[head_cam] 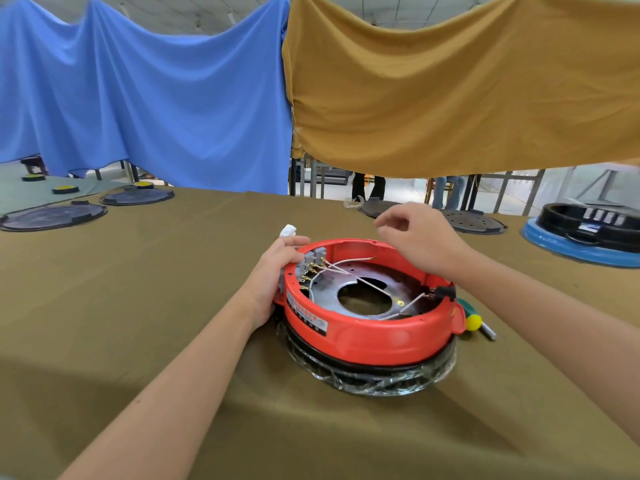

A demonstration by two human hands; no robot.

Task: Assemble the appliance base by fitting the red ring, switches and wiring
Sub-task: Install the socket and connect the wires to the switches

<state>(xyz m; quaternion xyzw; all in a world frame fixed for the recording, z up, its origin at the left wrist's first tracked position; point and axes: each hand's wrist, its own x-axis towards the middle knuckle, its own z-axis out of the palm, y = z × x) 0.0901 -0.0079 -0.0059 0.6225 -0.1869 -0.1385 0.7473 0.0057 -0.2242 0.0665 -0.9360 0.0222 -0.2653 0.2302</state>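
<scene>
Red ring (367, 337), glossy moulded plastic, sits at bench (138, 306) centre on a black base wrapped in crinkled clear film (374, 379). Grey switches (310, 261) line its inner wall at 10 o'clock; thin white wires (349, 271) cross a dull metal plate (367, 292) with a round central hole. Left hand (277, 275) rests against the ring's outer wall at 9 o'clock, fingers curled over the rim. Right hand (415, 237) hovers above the 1 o'clock rim, fingers loosely bent, gripping nothing visible. Screwdriver (476, 322) lies at 3 o'clock, just beside the ring. Olive cloth bench lies open toward 6 and 8 o'clock.
</scene>
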